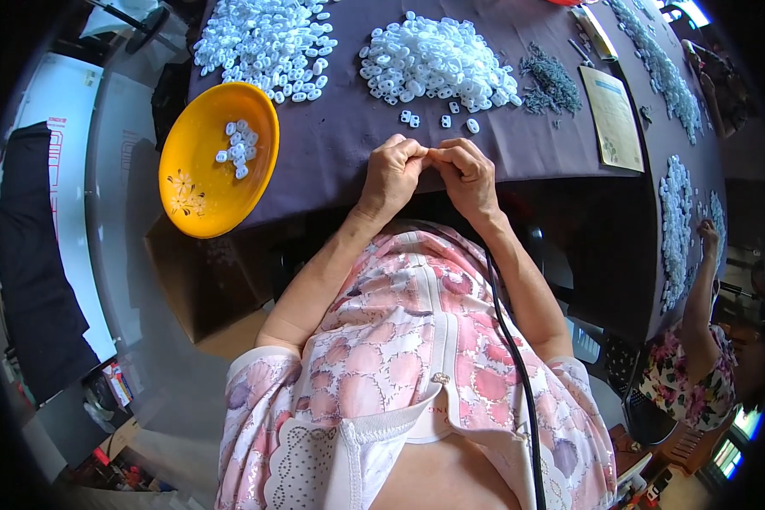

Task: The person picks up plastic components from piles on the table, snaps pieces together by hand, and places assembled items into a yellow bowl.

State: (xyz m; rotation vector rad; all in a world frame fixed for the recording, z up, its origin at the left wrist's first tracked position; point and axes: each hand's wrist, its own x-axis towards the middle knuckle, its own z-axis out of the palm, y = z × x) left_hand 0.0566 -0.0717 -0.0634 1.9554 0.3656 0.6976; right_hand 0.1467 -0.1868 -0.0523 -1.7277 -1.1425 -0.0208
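- Two bare hands of yours, the left hand [391,177] and the right hand [469,177], meet at the fingertips just off the near edge of the dark purple-grey tablecloth [323,144].
- Your thumbs and forefingers are drawn together in a close pinch, the other fingers curled in; you may have something tiny between them, but I cannot tell what.
- Small oval white plastic pieces with holes lie in a heap beyond your hands [438,64] and in another at the upper left [259,47]; a few loose white pieces [446,121] sit between you and the nearer heap.
- Because your pinch is out past the cloth's edge, anything that slips would likely drop into your lap or to the floor; too light a squeeze or an uneven twist could cause that.
- The heap of thin grey-green bits [551,81] lies right beside the white one, so a careless sweep could mix them.
- To your left, the yellow oval bowl with painted flowers [183,153] holds a small cluster of white pieces [239,147]. It seems to jut past the table edge, so a knock from your left elbow might tip it.
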